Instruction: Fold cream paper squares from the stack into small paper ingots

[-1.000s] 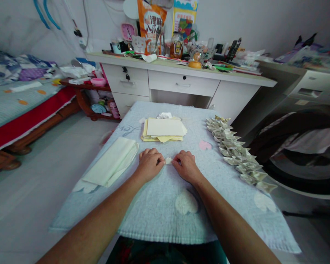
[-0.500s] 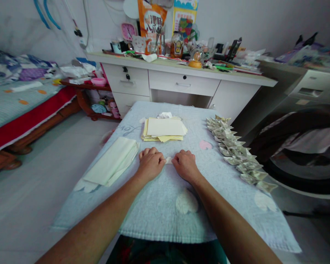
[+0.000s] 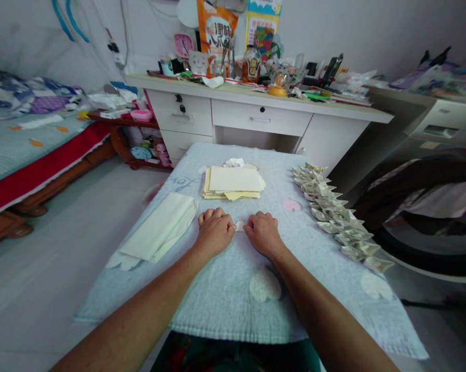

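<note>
A small folded piece of paper (image 3: 239, 226) shows pale between my two hands, low over the cloth-covered table (image 3: 225, 289). My left hand (image 3: 216, 227) is closed on its left end, fingers curled under. On its right end my right hand (image 3: 261, 230) is closed too, thumb and fingertips pressed together. Most of the paper is hidden by my fingers. Just beyond the hands lies a stack of cream and yellow paper sheets (image 3: 235, 180). Left of my left hand rests a folded pile of pale green paper (image 3: 159, 227).
Several folded paper boats (image 3: 333, 217) stand in a row along the table's right side. A crumpled white tissue (image 3: 234, 162) sits behind the stack. Beyond is a cluttered white desk (image 3: 259, 116); a washing machine (image 3: 438, 134) is at right, a bed (image 3: 31, 139) at left.
Both hands keep their hold on the paper in nearly the same place. The whole view has shifted slightly.
</note>
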Action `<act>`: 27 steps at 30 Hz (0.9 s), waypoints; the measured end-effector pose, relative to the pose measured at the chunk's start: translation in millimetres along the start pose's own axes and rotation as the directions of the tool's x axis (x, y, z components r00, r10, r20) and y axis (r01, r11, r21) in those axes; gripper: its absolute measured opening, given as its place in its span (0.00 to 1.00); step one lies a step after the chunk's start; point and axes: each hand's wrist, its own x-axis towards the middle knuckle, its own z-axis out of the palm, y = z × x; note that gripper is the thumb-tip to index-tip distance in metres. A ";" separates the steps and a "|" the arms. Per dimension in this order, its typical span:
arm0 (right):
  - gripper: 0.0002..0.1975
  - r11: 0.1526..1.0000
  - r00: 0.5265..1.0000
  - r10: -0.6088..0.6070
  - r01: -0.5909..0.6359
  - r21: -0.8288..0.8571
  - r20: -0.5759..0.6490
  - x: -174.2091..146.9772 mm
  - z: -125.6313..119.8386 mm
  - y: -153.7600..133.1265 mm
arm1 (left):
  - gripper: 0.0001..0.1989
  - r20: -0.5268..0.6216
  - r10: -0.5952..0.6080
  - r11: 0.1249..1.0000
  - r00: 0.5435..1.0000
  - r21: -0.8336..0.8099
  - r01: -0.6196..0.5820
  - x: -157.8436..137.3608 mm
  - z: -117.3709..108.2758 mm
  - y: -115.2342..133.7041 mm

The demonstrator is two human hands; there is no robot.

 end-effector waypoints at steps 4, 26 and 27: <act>0.13 1.000 1.000 -0.013 0.013 -0.025 0.009 -0.3 -0.3 -0.6 | 0.09 0.003 0.014 1.000 1.000 -0.006 -0.014 1.4 -0.3 -2.7; 0.16 0.996 0.999 -0.040 0.041 -0.074 0.019 -0.5 -2.2 -0.9 | 0.12 -0.054 0.329 0.879 0.943 -0.346 -0.327 9.5 -1.2 -11.2; 0.16 0.996 0.999 -0.041 0.042 -0.074 0.014 -0.5 -2.3 -0.9 | 0.12 -0.043 0.334 0.882 0.942 -0.338 -0.329 10.0 0.4 -11.4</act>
